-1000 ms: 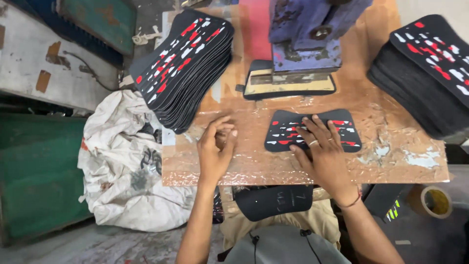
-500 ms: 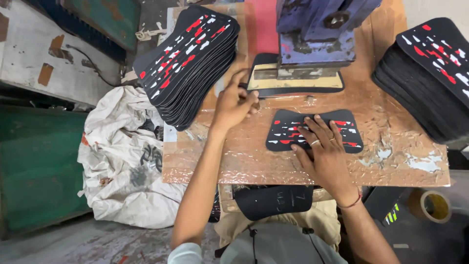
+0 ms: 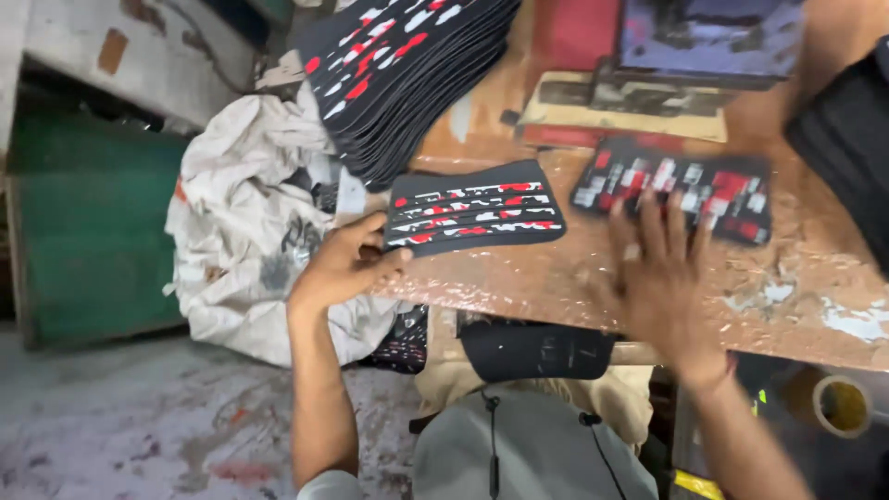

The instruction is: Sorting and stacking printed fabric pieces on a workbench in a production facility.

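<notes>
Worn brown table [image 3: 648, 287]: left hand [image 3: 347, 264] pinches 1 black patterned panel [image 3: 472, 215] by its near-left corner beside the stack [image 3: 407, 74], right hand [image 3: 657, 268] open, blurred, flat over 2nd panel [image 3: 676, 190]; sorting step, next needs clean placement.

A small workshop is being shown. Printed black pieces are being kept in a tall stack [image 3: 407, 74] on a worn, scarred bench [image 3: 787, 287], beside a press [image 3: 667, 56], with a stained sack [image 3: 250, 250] being left on the grimy floor [image 3: 139, 417].
</notes>
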